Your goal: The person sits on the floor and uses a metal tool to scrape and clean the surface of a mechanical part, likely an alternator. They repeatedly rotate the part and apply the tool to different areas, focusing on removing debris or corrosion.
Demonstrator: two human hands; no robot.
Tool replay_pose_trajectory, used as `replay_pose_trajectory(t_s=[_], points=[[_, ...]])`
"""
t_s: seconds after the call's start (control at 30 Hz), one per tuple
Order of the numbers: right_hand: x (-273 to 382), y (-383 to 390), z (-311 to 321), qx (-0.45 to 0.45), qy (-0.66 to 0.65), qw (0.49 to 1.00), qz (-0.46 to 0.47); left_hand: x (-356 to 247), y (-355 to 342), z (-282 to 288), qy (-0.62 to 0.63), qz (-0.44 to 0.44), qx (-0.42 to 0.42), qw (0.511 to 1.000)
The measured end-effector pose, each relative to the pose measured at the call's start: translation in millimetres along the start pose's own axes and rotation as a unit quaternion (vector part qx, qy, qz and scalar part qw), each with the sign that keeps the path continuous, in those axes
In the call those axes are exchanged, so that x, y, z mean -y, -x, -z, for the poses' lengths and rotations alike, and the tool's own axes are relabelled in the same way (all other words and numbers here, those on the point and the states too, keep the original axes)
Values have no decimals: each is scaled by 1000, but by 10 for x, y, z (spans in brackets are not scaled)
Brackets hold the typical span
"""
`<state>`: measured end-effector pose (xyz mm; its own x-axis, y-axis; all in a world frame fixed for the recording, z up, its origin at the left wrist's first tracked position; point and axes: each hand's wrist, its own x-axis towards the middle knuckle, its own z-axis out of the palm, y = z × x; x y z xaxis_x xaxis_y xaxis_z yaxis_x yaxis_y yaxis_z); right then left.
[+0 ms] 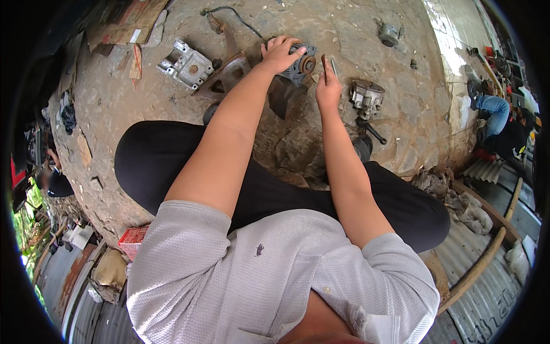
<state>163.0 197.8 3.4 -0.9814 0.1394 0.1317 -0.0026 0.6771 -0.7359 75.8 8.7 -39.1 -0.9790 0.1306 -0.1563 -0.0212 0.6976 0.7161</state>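
Note:
My left hand (281, 54) lies over the top of a grey alternator (294, 73), its fingers curled round the housing. The rusty pulley (307, 65) of the alternator faces my right side. Just right of it, my right hand (328, 92) grips a slim hand tool (325, 64) upright in a closed fist. The tool has a brown part and a thin silvery part; its exact kind I cannot make out. It stands apart from the pulley. Beneath the alternator is a dark metal plate (281, 94). A black cable (238, 14) runs to the alternator's far side.
On the stony ground lie a silver cast housing (186, 66), a brown metal bracket (229, 74), a silver carburetor-like part (366, 97) and a small metal cylinder (388, 34). Cardboard (127, 23) lies far left. People sit at both edges, beside corrugated sheets (475, 269).

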Motion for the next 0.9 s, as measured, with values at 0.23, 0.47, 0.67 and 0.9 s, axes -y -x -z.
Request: replay_pose_trajectory(t_s=[0.23, 0.47, 0.67, 0.9], points=[[-47, 106, -97, 37, 41, 991, 123, -153, 95, 201, -88, -38, 60, 994], [-139, 133, -204, 30, 49, 992, 115, -220, 153, 227, -75, -24, 53, 995], [113, 187, -137, -57, 21, 995, 78, -151, 142, 187, -77, -21, 35, 996], [-30, 32, -136, 11, 55, 995, -82, -126, 126, 166, -73, -35, 31, 996]])
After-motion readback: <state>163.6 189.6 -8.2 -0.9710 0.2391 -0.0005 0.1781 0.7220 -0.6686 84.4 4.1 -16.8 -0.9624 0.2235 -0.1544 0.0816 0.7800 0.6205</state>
